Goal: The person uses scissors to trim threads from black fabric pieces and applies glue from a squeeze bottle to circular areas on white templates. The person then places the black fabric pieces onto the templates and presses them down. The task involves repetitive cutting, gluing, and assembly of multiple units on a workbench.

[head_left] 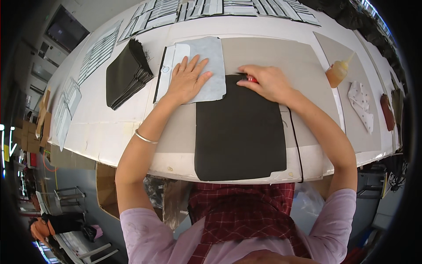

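Observation:
My left hand (188, 81) lies flat with fingers spread on a pale blue-grey panel (213, 57), which has a white strip and a dark edge along its left side. My right hand (268, 82) is closed around a small red object (251, 79) with a dark part. Most of that object is hidden in my fingers, so its kind cannot be made out. It is at the top edge of a black sheet (239, 132), close to the panel's right side. The black sheet reaches down to the table's near edge, and the panel overlaps its upper left corner.
A stack of black pieces (127, 75) stands at the left. A grey board (272, 50) lies under the work. To the right are a squeeze bottle of amber liquid (337, 74), a spotted cloth (361, 103) and a black cord (295, 141). Rows of striped panels (198, 9) line the far side.

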{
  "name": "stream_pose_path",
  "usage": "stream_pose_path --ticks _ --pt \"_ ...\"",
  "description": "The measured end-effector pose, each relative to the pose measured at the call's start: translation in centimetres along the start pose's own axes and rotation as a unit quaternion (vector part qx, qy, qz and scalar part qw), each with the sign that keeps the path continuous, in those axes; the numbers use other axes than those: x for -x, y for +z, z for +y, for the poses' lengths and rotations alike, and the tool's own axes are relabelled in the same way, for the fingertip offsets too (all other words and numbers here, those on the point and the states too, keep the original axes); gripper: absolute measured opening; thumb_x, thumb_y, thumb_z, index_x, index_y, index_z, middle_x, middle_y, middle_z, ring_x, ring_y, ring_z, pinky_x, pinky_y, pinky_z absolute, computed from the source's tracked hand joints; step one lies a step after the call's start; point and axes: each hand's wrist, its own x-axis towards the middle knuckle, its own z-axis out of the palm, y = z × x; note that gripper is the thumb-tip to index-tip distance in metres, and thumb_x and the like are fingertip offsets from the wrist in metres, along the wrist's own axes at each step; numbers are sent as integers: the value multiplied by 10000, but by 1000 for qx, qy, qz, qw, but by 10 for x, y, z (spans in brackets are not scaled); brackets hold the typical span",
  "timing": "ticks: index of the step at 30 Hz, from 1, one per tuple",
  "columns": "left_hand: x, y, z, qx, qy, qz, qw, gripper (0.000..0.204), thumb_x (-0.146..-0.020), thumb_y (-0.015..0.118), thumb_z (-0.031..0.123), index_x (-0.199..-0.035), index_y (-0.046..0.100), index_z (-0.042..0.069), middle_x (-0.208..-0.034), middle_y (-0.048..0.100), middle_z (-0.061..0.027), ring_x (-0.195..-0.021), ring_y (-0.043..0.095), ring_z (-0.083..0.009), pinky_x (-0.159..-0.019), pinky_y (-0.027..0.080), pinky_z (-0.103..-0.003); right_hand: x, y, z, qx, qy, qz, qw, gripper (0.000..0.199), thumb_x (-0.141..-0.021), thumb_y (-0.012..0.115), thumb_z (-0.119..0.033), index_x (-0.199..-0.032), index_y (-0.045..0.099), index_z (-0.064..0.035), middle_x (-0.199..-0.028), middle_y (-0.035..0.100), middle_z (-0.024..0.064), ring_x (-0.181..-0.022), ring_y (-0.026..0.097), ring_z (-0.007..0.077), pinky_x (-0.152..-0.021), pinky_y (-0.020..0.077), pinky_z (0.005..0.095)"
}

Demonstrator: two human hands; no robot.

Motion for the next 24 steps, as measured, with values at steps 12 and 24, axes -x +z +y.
stream_pose_path --ticks 12,24 --pt "-4 -2 5 -8 -11 -14 1000 684 -1005 314 642 -1528 403 209 -1618 285 -131 -1497 182 -408 -1214 121 -508 70 -26 -42 -33 -16 -40 999 425 -881 719 -378 -1189 653 -93 -836 695 30 -679 669 242 -614 526 361" --pt "-70 17 -15 -24 -26 0 999 688 -979 312 684 -1521 414 273 -1619 301 -96 -1495 215 -391 -1218 133 -500 44 -24 -5 -40 10 0 999 326 -901 701 -362 -1087 686 -94 -784 682 59 -697 661 282 -639 515 377"
